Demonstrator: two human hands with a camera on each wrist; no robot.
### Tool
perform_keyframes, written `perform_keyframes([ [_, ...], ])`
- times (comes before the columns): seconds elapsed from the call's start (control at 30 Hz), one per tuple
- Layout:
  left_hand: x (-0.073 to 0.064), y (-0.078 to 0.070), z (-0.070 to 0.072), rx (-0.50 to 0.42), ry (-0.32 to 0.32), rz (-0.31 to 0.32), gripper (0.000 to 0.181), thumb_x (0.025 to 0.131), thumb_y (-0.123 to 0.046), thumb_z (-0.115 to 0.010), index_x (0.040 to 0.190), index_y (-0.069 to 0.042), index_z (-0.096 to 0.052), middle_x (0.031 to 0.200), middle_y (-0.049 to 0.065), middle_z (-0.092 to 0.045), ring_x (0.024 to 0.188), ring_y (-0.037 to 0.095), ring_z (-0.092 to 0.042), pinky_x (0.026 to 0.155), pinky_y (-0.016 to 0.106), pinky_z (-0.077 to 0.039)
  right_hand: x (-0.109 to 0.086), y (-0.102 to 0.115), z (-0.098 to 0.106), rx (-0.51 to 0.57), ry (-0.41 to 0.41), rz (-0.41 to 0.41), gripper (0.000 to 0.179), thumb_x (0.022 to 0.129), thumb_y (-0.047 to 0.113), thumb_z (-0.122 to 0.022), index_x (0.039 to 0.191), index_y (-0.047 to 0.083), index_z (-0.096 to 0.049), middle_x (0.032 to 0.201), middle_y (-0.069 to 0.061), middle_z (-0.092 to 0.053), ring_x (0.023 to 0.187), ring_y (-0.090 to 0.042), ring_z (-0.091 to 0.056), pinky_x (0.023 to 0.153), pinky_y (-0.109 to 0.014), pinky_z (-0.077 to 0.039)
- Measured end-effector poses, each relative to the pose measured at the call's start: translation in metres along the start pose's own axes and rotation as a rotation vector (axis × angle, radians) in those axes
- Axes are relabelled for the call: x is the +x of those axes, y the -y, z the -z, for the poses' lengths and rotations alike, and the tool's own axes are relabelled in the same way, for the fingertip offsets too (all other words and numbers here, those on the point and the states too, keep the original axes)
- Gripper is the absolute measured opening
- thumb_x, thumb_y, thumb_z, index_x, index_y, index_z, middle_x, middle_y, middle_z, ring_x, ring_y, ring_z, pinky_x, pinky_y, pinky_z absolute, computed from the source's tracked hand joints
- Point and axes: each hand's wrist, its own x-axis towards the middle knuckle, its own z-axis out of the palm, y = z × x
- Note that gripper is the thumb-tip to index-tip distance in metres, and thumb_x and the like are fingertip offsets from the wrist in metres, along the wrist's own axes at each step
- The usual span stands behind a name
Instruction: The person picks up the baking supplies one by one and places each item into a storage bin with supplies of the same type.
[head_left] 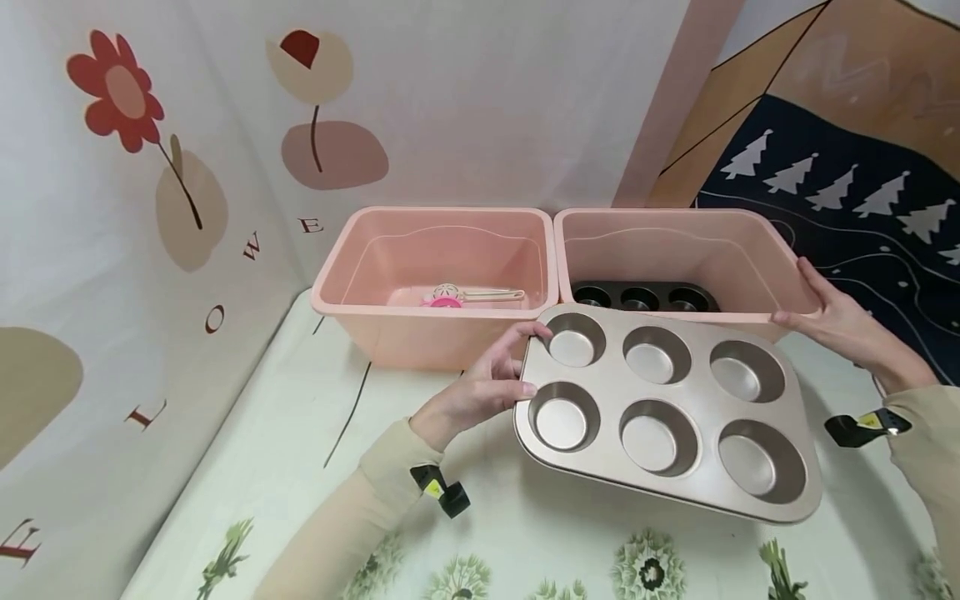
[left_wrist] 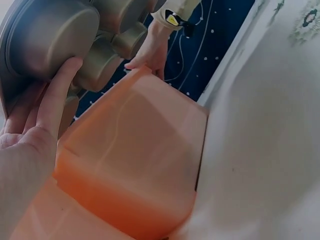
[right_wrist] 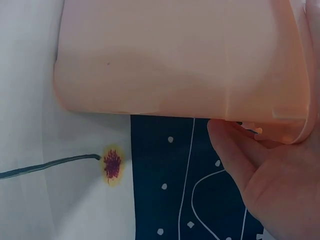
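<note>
My left hand (head_left: 487,379) grips the left edge of a metallic muffin tin (head_left: 611,392), thumb on top and fingers reaching underneath. The tin is raised and tilted, its cups facing the head camera; the left wrist view shows the undersides of its cups (left_wrist: 55,37). With my right hand (head_left: 855,329) I hold the right end of the right pink bin (head_left: 675,242) at its rim. Inside that bin lies a dark muffin pan (head_left: 641,287), partly hidden by the front wall. In the right wrist view, the right hand (right_wrist: 270,185) curls at the bin's rim.
A second pink bin (head_left: 435,333) stands at the left, against the right one. It contains a pale long-handled utensil (head_left: 491,295) and a small pink item (head_left: 446,300). A flower-printed cloth (head_left: 315,517) covers the table, and patterned curtains (head_left: 480,100) hang behind.
</note>
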Motion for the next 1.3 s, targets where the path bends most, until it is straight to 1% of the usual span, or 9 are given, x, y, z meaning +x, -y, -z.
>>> perform_keyframes([
  [0.17,0.007,-0.004,-0.002,-0.014,-0.039,-0.039,0.057,0.082,0.006,-0.049,0.131,-0.02,-0.037,0.085,0.006,-0.064,0.077,0.015,-0.064,0.064,0.027,-0.055,0.002,0.0,0.002,0.007,-0.001,0.006,0.099,0.095,0.039,-0.059,0.15,0.017,0.021,0.149,-0.039,0.003,0.13,-0.062,-0.013,0.1,-0.075,-0.01],
  [0.37,0.011,-0.008,-0.001,-0.025,-0.06,-0.073,0.058,0.082,0.007,-0.047,0.131,-0.022,-0.038,0.085,0.006,-0.064,0.077,0.015,-0.064,0.065,0.026,-0.055,0.002,-0.001,0.0,0.032,-0.017,0.021,0.094,0.096,0.031,-0.057,0.15,0.016,0.019,0.149,-0.041,0.0,0.13,-0.061,-0.013,0.102,-0.073,-0.01],
  [0.6,0.014,-0.009,-0.001,-0.041,-0.123,-0.084,0.058,0.083,0.01,-0.045,0.131,-0.023,-0.04,0.09,0.007,-0.062,0.082,0.015,-0.063,0.069,0.028,-0.055,0.002,-0.001,-0.004,0.063,-0.006,0.014,0.096,0.096,0.031,-0.058,0.15,0.018,0.021,0.151,-0.037,0.003,0.133,-0.059,-0.01,0.102,-0.073,-0.01],
  [0.77,0.023,-0.013,-0.005,-0.053,-0.154,-0.112,0.058,0.083,0.01,-0.044,0.132,-0.022,-0.04,0.103,0.011,-0.057,0.087,0.017,-0.061,0.071,0.028,-0.055,0.001,-0.002,-0.004,0.075,-0.003,0.012,0.095,0.097,0.031,-0.057,0.149,0.019,0.021,0.152,-0.034,0.007,0.133,-0.06,-0.007,0.101,-0.074,-0.009],
  [0.93,0.036,-0.018,-0.008,-0.061,-0.2,-0.136,0.058,0.084,0.011,-0.045,0.132,-0.021,-0.041,0.116,0.014,-0.049,0.091,0.019,-0.059,0.072,0.028,-0.054,0.0,-0.004,-0.003,0.104,-0.004,0.028,0.096,0.096,0.029,-0.059,0.15,0.02,0.02,0.153,-0.03,0.011,0.134,-0.058,-0.003,0.102,-0.073,-0.004],
  [1.03,0.045,-0.022,-0.01,-0.091,-0.221,-0.162,0.058,0.085,0.013,-0.044,0.134,-0.019,-0.039,0.121,0.015,-0.047,0.093,0.019,-0.059,0.072,0.028,-0.054,-0.001,-0.006,-0.003,0.121,-0.008,0.05,0.097,0.096,0.026,-0.06,0.15,0.02,0.02,0.154,-0.027,0.012,0.136,-0.055,0.0,0.104,-0.071,-0.003],
  [1.17,0.058,-0.027,-0.013,-0.133,-0.262,-0.176,0.058,0.087,0.015,-0.043,0.134,-0.017,-0.038,0.11,0.014,-0.056,0.085,0.018,-0.062,0.07,0.027,-0.054,-0.001,-0.009,-0.003,0.142,-0.009,0.096,0.092,0.098,0.019,-0.057,0.151,0.018,0.019,0.155,-0.023,0.014,0.139,-0.045,0.007,0.105,-0.068,-0.001],
  [1.23,0.063,-0.03,-0.014,-0.137,-0.29,-0.174,0.056,0.088,0.014,-0.044,0.135,-0.017,-0.038,0.096,0.013,-0.062,0.077,0.017,-0.063,0.069,0.027,-0.053,0.0,-0.009,-0.004,0.142,-0.012,0.111,0.089,0.099,0.017,-0.055,0.151,0.016,0.018,0.155,-0.022,0.016,0.14,-0.043,0.009,0.106,-0.065,-0.001],
  [1.3,0.068,-0.033,-0.013,-0.125,-0.312,-0.178,0.056,0.089,0.013,-0.044,0.136,-0.016,-0.037,0.085,0.009,-0.065,0.073,0.016,-0.063,0.069,0.027,-0.052,0.001,-0.009,-0.005,0.144,-0.012,0.115,0.087,0.1,0.016,-0.052,0.151,0.014,0.018,0.155,-0.022,0.017,0.139,-0.044,0.009,0.106,-0.065,-0.002],
])
